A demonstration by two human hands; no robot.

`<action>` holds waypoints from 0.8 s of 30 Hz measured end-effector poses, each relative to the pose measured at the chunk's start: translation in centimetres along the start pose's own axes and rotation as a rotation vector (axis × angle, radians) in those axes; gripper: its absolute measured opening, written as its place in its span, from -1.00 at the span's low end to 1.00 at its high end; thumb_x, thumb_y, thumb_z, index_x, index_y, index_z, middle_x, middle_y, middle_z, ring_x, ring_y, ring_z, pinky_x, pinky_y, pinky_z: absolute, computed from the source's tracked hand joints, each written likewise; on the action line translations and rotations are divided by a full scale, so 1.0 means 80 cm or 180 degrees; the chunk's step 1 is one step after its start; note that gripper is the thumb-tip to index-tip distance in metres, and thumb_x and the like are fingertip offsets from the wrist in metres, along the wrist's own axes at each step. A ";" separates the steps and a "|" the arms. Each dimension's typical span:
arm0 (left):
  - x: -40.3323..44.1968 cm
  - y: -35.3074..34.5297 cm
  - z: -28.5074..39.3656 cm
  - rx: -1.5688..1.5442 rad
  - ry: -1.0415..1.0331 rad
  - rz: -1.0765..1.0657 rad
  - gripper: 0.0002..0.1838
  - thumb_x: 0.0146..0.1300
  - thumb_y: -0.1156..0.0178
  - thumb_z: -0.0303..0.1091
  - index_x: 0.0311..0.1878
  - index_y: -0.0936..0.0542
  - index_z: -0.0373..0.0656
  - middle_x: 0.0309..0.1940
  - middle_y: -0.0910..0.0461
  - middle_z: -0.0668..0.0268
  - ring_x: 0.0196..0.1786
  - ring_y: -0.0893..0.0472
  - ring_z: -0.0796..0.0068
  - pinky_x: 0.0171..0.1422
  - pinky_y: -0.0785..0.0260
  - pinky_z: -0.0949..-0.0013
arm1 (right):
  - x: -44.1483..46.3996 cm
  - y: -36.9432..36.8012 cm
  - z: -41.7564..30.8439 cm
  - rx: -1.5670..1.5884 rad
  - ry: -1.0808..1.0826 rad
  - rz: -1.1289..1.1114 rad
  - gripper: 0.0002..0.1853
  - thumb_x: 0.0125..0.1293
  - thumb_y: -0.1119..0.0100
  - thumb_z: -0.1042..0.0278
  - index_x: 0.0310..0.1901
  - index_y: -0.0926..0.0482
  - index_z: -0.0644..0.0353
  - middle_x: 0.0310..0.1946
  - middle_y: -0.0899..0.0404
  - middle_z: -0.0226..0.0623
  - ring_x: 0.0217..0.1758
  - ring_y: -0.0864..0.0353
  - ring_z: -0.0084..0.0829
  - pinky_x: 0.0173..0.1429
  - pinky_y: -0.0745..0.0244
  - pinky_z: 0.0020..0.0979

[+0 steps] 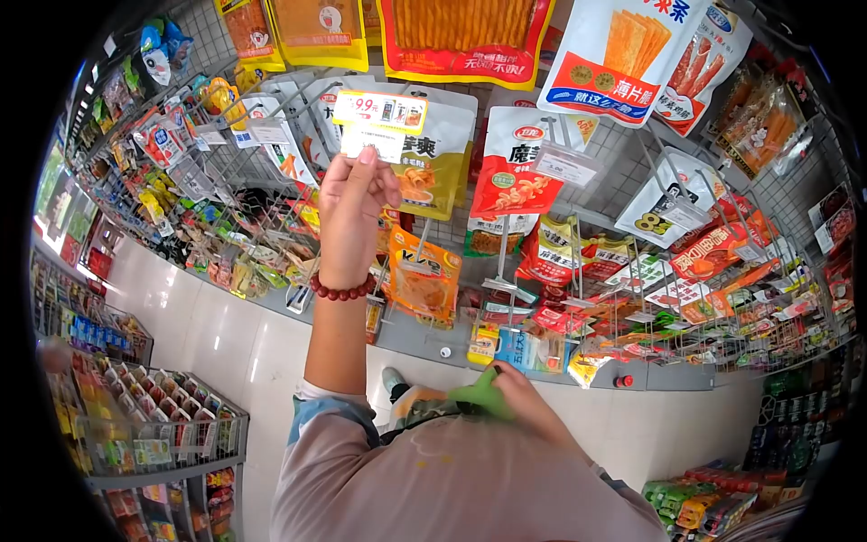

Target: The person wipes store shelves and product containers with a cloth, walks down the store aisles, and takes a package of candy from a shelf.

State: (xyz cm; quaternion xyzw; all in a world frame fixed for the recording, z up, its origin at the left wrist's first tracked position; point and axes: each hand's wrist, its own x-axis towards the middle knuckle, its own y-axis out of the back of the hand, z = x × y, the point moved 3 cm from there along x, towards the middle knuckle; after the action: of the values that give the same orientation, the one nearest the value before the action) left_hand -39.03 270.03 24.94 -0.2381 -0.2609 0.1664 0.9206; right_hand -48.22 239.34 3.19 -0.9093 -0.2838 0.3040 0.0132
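My left hand, with a red bead bracelet on the wrist, is raised toward the hanging snacks. Its thumb and fingers pinch the lower edge of a yellow-and-white price tag marked 9.9. Just behind the tag hangs an olive-and-white snack bag. Down by my waist, my right hand is closed on a green cloth, which is slightly blurred. An orange snack bag hangs below and right of my left hand. Right of the tag is a red-and-white bag.
A wire rack with hooks and smaller price tags curves across the front, filled with snack bags. A grey base shelf runs along its foot. At lower left stands a stocked display bin. Bottles stand at lower right.
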 end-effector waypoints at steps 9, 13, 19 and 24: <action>0.002 0.002 -0.003 -0.0077 -0.0023 -0.0072 -0.83 0.52 -0.10 -0.27 -0.20 -0.50 -0.13 -0.47 -0.53 0.38 -0.42 -0.46 0.62 -0.27 -0.31 0.42 | -0.012 -0.012 -0.010 -0.0005 -0.0004 0.0264 -0.71 0.37 0.06 0.32 0.05 -0.54 0.13 -0.19 -0.52 -0.47 -0.10 -0.46 -0.61 0.02 -0.36 -0.56; 0.002 0.002 -0.004 -0.0075 -0.0041 -0.0063 -0.84 0.52 -0.10 -0.27 -0.20 -0.49 -0.13 -0.47 -0.52 0.39 -0.42 -0.45 0.63 -0.27 -0.31 0.42 | -0.013 -0.009 -0.005 0.0095 -0.0003 0.0291 -0.70 0.37 0.05 0.31 0.06 -0.54 0.12 -0.18 -0.52 -0.48 -0.09 -0.46 -0.61 0.03 -0.36 -0.56; 0.001 0.001 -0.006 -0.0090 -0.0040 -0.0030 -0.83 0.52 -0.09 -0.27 -0.20 -0.49 -0.13 -0.46 -0.52 0.41 -0.43 -0.45 0.63 -0.28 -0.30 0.43 | -0.008 -0.003 0.004 0.0165 -0.0030 0.0201 -0.70 0.38 0.05 0.31 0.07 -0.55 0.11 -0.18 -0.53 -0.48 -0.09 -0.46 -0.62 0.03 -0.36 -0.58; 0.002 0.000 -0.011 -0.0065 -0.0136 -0.0042 -0.82 0.53 -0.09 -0.24 -0.17 -0.48 -0.14 -0.47 -0.51 0.40 -0.45 -0.45 0.59 -0.29 -0.28 0.43 | -0.006 0.001 0.009 0.0194 -0.0028 0.0308 -0.70 0.37 0.04 0.30 0.07 -0.56 0.10 -0.17 -0.53 -0.48 -0.08 -0.46 -0.61 0.04 -0.36 -0.57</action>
State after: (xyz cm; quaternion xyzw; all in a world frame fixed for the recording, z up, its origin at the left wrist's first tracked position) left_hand -38.46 269.81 24.34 -0.2422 -0.2838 0.1627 0.9134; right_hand -48.88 238.88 2.84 -0.9198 -0.2302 0.3168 0.0250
